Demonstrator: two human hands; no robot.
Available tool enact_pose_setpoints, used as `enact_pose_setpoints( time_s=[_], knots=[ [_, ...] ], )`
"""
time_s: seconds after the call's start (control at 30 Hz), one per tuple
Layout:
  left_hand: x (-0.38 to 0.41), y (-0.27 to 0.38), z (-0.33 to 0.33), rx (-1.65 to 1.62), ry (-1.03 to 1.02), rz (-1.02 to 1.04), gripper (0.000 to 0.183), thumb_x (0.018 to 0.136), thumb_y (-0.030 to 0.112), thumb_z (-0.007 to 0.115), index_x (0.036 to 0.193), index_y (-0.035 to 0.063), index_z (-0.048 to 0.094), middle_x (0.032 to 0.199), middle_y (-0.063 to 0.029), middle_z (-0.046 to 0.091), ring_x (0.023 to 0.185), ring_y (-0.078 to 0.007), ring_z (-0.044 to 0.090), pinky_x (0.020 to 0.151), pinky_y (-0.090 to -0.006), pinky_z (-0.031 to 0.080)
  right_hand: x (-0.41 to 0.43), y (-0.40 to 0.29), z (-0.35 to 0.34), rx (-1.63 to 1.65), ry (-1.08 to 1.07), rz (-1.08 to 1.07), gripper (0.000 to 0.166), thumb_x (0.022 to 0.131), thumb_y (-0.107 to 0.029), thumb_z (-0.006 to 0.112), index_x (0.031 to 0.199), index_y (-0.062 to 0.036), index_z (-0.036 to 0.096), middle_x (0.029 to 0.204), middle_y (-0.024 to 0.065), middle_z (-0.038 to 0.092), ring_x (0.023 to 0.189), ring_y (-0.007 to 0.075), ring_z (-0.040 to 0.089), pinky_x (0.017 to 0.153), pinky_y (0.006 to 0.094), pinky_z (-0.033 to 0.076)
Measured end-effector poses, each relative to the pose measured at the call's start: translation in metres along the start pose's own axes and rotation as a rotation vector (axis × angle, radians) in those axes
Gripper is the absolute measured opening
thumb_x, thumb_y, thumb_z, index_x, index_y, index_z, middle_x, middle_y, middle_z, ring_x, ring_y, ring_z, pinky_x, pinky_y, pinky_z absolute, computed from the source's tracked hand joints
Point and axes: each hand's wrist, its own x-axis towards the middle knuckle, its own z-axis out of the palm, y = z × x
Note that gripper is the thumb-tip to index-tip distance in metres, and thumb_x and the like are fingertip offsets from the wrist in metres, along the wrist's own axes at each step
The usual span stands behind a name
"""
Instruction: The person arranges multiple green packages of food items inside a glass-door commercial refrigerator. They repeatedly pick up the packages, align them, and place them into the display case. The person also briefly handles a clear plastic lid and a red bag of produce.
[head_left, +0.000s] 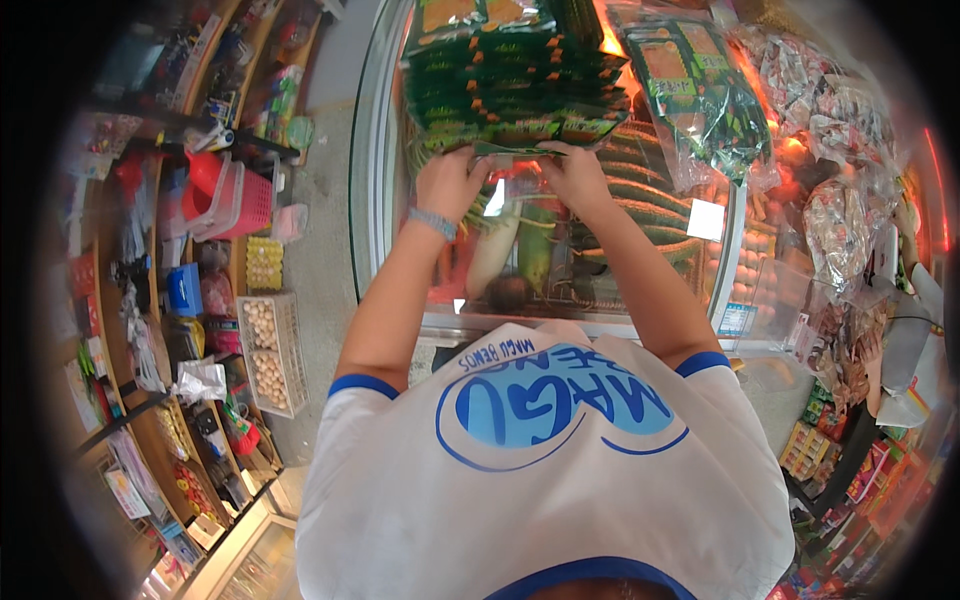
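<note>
My left hand pinches one end of a thin green packet. The fingers of my right hand close on its other end, so it spans both hands. Just beyond it lies a thick bundle of dark green packets, overlapping in rows, on the glass top of a display case. Through the glass below my hands show a white radish, a green radish and several long cucumbers. My fingertips are partly hidden behind the packet's edge.
A clear bag of green packets lies to the right, near other bagged goods. Past the case's right rim, a person's arm is visible. Left of the aisle stand shelves, a pink basket and a crate of eggs.
</note>
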Motion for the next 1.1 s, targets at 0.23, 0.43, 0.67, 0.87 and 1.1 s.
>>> enact_pose_setpoints(
  time_s=[0.23, 0.43, 0.67, 0.87, 1.1],
  knots=[
    [0.007, -0.010, 0.006, -0.021, 0.012, 0.039, 0.021, 0.084, 0.025, 0.059, 0.080, 0.0050, 0.067, 0.071, -0.0193, 0.062, 0.068, -0.0379, 0.061, 0.062, -0.0443, 0.048, 0.011, -0.017, -0.016, -0.275, -0.145, 0.008, 0.042, 0.084, -0.040, 0.058, 0.075, 0.0007, 0.066, 0.067, 0.0182, 0.063, 0.069, 0.0337, 0.063, 0.063, 0.0420, 0.050],
    [0.009, -0.006, 0.000, 0.074, -0.041, 0.034, 0.023, 0.084, 0.023, 0.055, 0.077, 0.0046, 0.066, 0.073, -0.0205, 0.062, 0.071, -0.0396, 0.060, 0.066, -0.0482, 0.049, -0.007, -0.014, 0.005, 0.177, 0.105, 0.051, 0.027, 0.082, -0.024, 0.063, 0.079, 0.0032, 0.061, 0.060, 0.0140, 0.061, 0.056, 0.0257, 0.063, 0.053, 0.0356, 0.047],
    [0.013, -0.007, -0.003, 0.113, -0.130, 0.004, 0.025, 0.082, 0.023, 0.053, 0.074, 0.0022, 0.065, 0.074, -0.0214, 0.062, 0.074, -0.0393, 0.061, 0.069, -0.0479, 0.049, -0.003, -0.010, 0.000, 0.058, 0.146, -0.070, 0.021, 0.082, -0.023, 0.061, 0.077, -0.0027, 0.061, 0.065, 0.0178, 0.061, 0.064, 0.0365, 0.060, 0.059, 0.0450, 0.047],
    [0.020, -0.006, 0.002, 0.207, -0.188, -0.056, 0.026, 0.081, 0.025, 0.052, 0.078, 0.0034, 0.066, 0.079, -0.0202, 0.064, 0.079, -0.0394, 0.061, 0.073, -0.0478, 0.049, -0.002, -0.011, 0.011, -0.206, 0.257, -0.139, 0.024, 0.082, -0.023, 0.061, 0.069, -0.0032, 0.058, 0.067, 0.0158, 0.061, 0.065, 0.0340, 0.061, 0.057, 0.0430, 0.049],
    [-0.007, 0.013, -0.015, 0.297, -0.062, -0.078, 0.031, 0.080, 0.034, 0.058, 0.082, 0.0035, 0.067, 0.074, -0.0212, 0.063, 0.071, -0.0391, 0.061, 0.067, -0.0446, 0.050, -0.015, -0.003, 0.003, 0.065, 0.312, -0.074, 0.022, 0.081, -0.027, 0.062, 0.092, -0.0087, 0.067, 0.073, 0.0112, 0.064, 0.068, 0.0299, 0.063, 0.061, 0.0394, 0.050]
  ],
)
